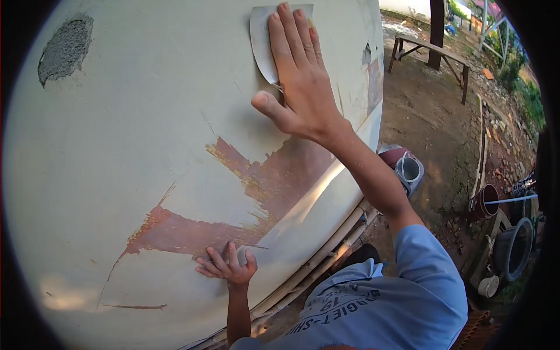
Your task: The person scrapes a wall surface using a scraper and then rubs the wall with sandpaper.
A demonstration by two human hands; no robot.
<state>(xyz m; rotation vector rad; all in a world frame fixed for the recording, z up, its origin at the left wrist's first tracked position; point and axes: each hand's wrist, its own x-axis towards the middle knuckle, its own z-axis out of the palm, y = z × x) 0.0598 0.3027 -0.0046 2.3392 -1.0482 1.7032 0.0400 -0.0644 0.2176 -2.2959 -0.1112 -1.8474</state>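
My right hand (297, 76) lies with its fingers stretched out over a pale sheet of sandpaper (262, 41), pressing it against the wall (134, 128). The sheet's left edge curls a little, and the rest is hidden under my palm and fingers. Lower down, my left hand (227, 265) rests with fingers spread on the wall, holding nothing. Its fingertips touch the lower edge of a reddish-brown patch (181, 233) where the cream coating is gone. Another such patch (291, 175) spreads below my right wrist.
A rough grey cement patch (65, 48) marks the wall at upper left. Bamboo poles (326, 262) run along the wall's edge. On the dirt ground are a paint bucket (409, 169), a wooden bench (431, 46), a brown pot (485, 201) and a dark tub (513, 249).
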